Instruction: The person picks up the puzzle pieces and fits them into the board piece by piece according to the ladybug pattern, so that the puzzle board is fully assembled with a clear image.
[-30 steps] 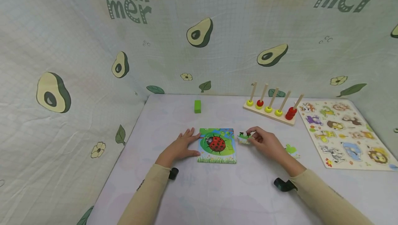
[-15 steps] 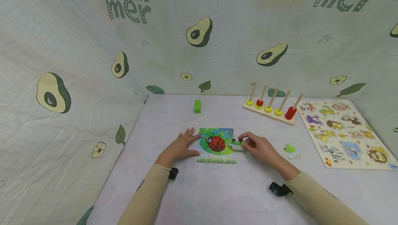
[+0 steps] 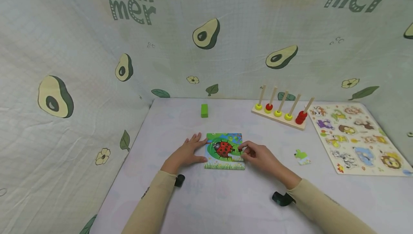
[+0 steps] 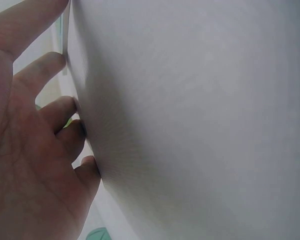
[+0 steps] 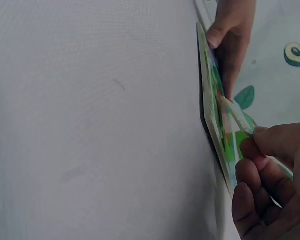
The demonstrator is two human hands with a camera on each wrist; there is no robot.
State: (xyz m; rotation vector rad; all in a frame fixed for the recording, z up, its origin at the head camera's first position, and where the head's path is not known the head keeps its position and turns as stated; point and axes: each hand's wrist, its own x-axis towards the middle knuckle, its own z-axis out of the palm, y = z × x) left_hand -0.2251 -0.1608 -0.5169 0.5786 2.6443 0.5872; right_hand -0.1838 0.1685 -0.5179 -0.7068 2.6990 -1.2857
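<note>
A square ladybug puzzle board (image 3: 224,165) lies flat on the table in the head view. My left hand (image 3: 187,155) rests at its left edge, fingers spread, thumb and index finger touching the board. Between thumb and fingers, my right hand (image 3: 259,158) pinches a green-and-white puzzle piece (image 3: 236,158) over the board's lower right part. In the right wrist view that puzzle piece (image 5: 238,116) is tilted above the board (image 5: 213,115). Another green puzzle piece (image 3: 302,157) lies loose on the table, right of my right hand.
A green block (image 3: 204,111) stands behind the board. At the back right is a wooden peg rack (image 3: 278,118) with red and yellow beads. An animal picture board (image 3: 359,139) lies at the far right. Printed cloth (image 3: 238,76) hangs behind the table.
My right hand has carried the pinched puzzle piece leftward, from beside the board to over its lower right part. My left hand has stayed at the board's left edge.
</note>
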